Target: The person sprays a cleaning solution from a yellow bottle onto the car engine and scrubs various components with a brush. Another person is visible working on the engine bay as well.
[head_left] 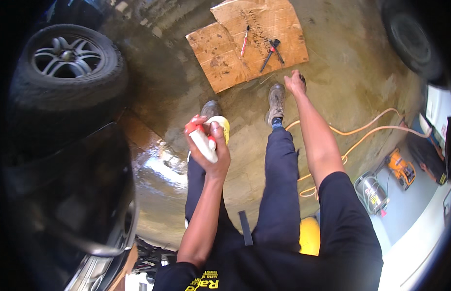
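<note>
My left hand (213, 145) is wrapped round a spray bottle (204, 145) with a red and white trigger head. A yellow part of it shows beside the thumb. The bottle is tilted above my left shoe. My right arm reaches forward, and my right hand (295, 83) is closed near the cardboard's near right corner. Something small and dark shows at its fingers, too small to name. Ahead, a flattened cardboard sheet (211, 58) lies on the floor. On it are a thin red and white brush (245, 42) and black brushes (270, 54) with a red part, crossing each other.
A tyre with a silver spoked wheel (65, 57) lies on its side at far left, above dark car bodywork (75, 194). An orange hose (371, 128) loops across the floor at right, near a clear canister (371, 193) and an orange tool (401, 169). The concrete floor (162, 92) looks wet.
</note>
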`<state>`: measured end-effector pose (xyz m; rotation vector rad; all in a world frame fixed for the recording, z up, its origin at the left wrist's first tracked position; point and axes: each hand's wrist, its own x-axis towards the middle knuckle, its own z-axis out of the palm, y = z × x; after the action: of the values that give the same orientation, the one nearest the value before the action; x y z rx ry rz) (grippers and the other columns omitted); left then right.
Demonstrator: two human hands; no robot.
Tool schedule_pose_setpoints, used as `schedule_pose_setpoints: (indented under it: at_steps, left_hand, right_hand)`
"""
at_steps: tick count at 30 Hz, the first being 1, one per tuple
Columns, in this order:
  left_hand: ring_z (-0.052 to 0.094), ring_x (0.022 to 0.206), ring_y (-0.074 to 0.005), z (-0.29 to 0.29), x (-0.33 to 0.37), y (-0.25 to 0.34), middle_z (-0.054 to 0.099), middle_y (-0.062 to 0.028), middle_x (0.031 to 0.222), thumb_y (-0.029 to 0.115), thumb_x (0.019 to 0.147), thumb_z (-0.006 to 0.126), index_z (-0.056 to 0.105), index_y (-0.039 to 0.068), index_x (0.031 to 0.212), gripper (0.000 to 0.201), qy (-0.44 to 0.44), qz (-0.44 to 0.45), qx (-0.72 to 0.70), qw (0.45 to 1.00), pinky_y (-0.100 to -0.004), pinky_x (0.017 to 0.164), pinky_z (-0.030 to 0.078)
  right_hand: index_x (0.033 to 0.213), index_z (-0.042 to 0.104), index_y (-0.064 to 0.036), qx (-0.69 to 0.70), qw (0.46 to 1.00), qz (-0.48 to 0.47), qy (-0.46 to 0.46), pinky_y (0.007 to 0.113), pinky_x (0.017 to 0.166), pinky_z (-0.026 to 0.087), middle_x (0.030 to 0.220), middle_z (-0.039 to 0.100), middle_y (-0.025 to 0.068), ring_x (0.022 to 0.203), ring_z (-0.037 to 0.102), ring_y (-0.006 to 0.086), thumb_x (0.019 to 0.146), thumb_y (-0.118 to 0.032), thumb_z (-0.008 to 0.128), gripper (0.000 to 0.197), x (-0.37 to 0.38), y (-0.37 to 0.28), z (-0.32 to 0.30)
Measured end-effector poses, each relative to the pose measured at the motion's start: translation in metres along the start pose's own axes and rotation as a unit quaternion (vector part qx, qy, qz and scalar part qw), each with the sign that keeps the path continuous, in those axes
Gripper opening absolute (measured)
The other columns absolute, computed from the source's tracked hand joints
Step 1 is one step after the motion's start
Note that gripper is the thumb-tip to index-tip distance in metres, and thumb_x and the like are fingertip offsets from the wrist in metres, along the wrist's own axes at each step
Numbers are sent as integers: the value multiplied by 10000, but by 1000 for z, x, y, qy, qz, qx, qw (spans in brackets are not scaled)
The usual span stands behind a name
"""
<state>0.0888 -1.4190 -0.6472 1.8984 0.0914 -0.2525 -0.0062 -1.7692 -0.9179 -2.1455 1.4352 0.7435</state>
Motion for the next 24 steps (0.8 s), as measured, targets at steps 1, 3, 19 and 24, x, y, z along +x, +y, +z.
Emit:
schedule_pose_setpoints:
  at_steps: [1, 3, 19, 24]
  left_hand:
    - [623, 950, -132, 16, 1, -15, 597, -68, 1134, 43, 1051, 689, 536, 1, 1318, 311, 5, -21, -28, 999, -365, 1061, 479]
    - [620, 922, -122, 31, 4, -52, 590, -61, 1112, 45, 1043, 700, 536, 6, 1318, 322, 22, -16, -5, 1000, -389, 1139, 431]
    - [627, 815, -102, 108, 39, -30, 643, -10, 786, 128, 1053, 685, 465, 56, 1291, 333, 69, -119, 2, 991, -481, 1239, 294]
    - [635, 822, -116, 120, 42, -37, 601, -47, 938, 127, 1068, 664, 453, 63, 1309, 327, 36, -97, -8, 995, -393, 1075, 427]
  right_hand:
    - [1473, 552, -80, 6, 1000, -3, 13, 517, 1170, 479, 1497, 615, 279, 1407, 586, 438, 937, -456, 691, 669, 48, 2, 9]
    - [1496, 531, -39, 12, 1000, -5, 27, 526, 1176, 477, 1516, 597, 304, 1406, 591, 455, 940, -484, 703, 732, 118, -10, 38]
    - [1458, 424, -18, 133, 983, -129, 7, 522, 981, 561, 1207, 719, 250, 1075, 723, 396, 1040, -699, 538, 808, 151, -170, 133]
    - [1451, 404, -76, 125, 991, -39, -27, 515, 959, 580, 1114, 773, 221, 1044, 769, 382, 1069, -604, 592, 679, 198, -169, 157]
